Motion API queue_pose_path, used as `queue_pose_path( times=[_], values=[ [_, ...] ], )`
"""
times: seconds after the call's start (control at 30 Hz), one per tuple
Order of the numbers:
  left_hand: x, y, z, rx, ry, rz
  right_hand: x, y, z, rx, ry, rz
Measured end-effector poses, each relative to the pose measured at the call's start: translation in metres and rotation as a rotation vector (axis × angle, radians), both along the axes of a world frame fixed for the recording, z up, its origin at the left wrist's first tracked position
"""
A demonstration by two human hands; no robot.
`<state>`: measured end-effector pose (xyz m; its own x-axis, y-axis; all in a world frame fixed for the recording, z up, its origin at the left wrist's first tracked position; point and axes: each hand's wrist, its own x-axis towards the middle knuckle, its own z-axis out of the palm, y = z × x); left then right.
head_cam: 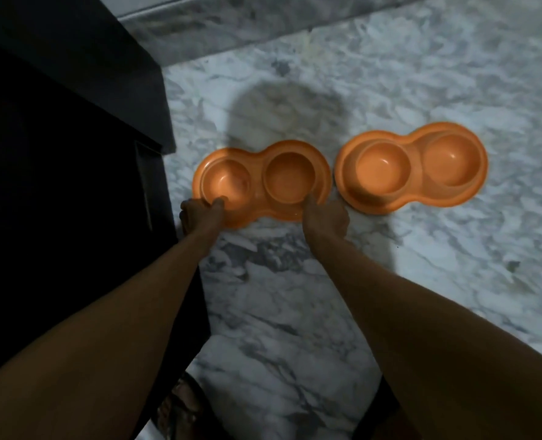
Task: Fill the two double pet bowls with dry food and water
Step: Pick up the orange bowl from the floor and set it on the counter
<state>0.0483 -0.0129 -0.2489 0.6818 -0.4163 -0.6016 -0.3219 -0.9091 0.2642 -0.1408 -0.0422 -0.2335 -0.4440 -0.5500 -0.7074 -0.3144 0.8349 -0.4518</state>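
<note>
Two orange bowls on marble floor (295,296), both empty. Left hand (200,214) and right hand (326,215) grip near rim of left bowl (258,176), beside dark cabinet (73,154). Right bowl (417,185) just beside, untouched.

left bowl (258,188): orange, centre frame, over marble floor (295,281)
left grip (201,214): pinches its near-left rim
right grip (326,214): pinches near-right rim
right bowl (417,182): just beside
</note>
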Motion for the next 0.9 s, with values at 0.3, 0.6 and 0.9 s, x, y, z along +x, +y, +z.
queue_pose_path(
  times=[0.3,0.6,0.9],
  values=[
    [0.007,0.0,-0.011,-0.116,0.047,0.196,0.005,-0.008,-0.006,-0.021,-0.033,-0.067],
    [-0.024,-0.005,0.121,-0.22,0.061,0.26,-0.023,-0.017,0.138,-0.054,-0.035,-0.095],
    [-0.086,-0.042,0.403,-0.265,0.027,0.278,-0.079,-0.053,0.399,-0.148,-0.039,-0.072]
  ],
)
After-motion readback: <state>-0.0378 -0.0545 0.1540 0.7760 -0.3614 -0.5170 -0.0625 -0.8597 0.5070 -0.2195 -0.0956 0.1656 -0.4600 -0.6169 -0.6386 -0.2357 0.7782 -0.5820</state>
